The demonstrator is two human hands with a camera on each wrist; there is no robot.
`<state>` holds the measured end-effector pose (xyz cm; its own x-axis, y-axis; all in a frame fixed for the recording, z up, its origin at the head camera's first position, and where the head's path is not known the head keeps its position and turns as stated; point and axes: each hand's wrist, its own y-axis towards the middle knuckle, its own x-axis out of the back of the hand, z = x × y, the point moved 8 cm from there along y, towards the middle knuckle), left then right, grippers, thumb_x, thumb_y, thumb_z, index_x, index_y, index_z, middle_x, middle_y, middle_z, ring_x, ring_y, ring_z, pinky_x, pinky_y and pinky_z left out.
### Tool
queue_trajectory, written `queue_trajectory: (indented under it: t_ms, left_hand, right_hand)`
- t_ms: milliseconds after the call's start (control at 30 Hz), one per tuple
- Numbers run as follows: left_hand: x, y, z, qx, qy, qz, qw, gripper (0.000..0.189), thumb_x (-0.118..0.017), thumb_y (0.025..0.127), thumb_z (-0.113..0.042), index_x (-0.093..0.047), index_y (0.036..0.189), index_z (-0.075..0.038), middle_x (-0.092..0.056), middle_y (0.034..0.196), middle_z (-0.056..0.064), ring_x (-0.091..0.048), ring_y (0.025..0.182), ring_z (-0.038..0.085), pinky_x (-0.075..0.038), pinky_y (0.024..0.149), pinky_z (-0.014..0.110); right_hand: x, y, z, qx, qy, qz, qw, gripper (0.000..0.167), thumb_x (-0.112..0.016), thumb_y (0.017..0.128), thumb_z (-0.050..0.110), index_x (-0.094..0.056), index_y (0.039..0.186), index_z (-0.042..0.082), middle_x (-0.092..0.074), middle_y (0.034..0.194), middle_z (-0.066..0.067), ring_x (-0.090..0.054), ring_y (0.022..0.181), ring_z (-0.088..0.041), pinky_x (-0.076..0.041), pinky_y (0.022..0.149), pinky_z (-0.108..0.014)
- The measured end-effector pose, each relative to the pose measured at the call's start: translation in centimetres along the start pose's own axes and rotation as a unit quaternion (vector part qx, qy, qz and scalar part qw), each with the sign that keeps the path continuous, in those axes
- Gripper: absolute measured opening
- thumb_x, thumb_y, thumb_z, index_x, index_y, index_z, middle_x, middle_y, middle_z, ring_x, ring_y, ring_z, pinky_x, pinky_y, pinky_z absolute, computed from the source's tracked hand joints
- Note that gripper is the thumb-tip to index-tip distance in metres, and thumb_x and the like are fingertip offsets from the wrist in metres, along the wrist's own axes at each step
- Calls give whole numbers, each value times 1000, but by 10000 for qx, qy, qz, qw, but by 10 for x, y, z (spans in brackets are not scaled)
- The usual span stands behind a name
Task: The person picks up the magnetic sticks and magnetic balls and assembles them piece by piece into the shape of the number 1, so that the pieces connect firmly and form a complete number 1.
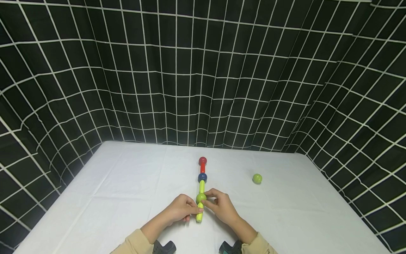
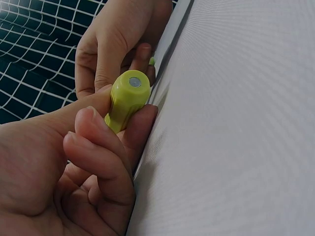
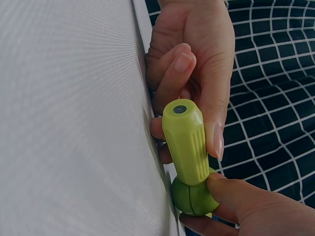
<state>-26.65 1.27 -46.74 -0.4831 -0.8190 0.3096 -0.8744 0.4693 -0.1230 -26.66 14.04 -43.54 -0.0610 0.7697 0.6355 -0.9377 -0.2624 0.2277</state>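
Note:
A line of magnetic balls and rods lies on the white table, pointing away from me. From the far end come a red ball (image 1: 202, 161), a red rod (image 1: 202, 168), a blue ball (image 1: 202, 177), a yellow-green rod (image 1: 202, 186), a green ball (image 1: 201, 198) and a nearer yellow-green rod (image 1: 199, 217). My left hand (image 1: 181, 209) pinches that nearer rod between thumb and fingers. With thumb and fingertips my right hand (image 1: 223, 207) holds the green ball from the right. The rod's free end (image 2: 135, 82) shows a grey metal disc; its other end meets the ball (image 3: 189, 199).
Off to the right on the white tablecloth (image 1: 133, 176) sits a loose green ball (image 1: 257, 178). Black curtains (image 1: 190, 77) with a white grid rise behind the table and along both sides. Dark straps or devices (image 1: 164, 247) show near both wrists.

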Motion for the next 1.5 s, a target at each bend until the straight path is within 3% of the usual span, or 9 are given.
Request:
queue_trajectory:
  t_ms: [700,1000,1233,1500]
  left_hand:
    - [0,-1,-2,32,-81,11,10000,26,-72,78,-29,-68,75,-4,-53,50,-5,-38,35,1,-30,36,13]
    - [0,0,1,11,-67,19,10000,26,-71,79,-30,-68,75,-4,-53,49,-6,-39,35,0,-30,36,12]
    - [0,1,3,40,-121,12,9999,26,-72,79,-30,-69,75,-4,-54,50,-6,-39,35,0,-31,36,13]
    - [0,0,0,41,-113,-12,9999,25,-72,78,-29,-68,76,-4,-56,52,-5,-39,36,0,-31,36,13]
  right_hand:
    - [0,0,0,-59,-17,1,10000,24,-69,83,21,-64,102,7,-69,102,-9,-38,51,-1,-37,46,-17]
    - [1,1,0,-32,-169,-2,9999,24,-70,82,24,-66,100,9,-71,98,-5,-49,67,-2,-42,56,-17]
    - [8,5,0,26,-353,-96,9993,21,-70,82,27,-68,96,11,-72,92,-1,-62,86,-13,-46,68,-22]
    - [29,9,-9,-42,-541,-499,9973,20,-71,81,21,-69,95,6,-71,96,-4,-64,98,-23,-52,83,-43]
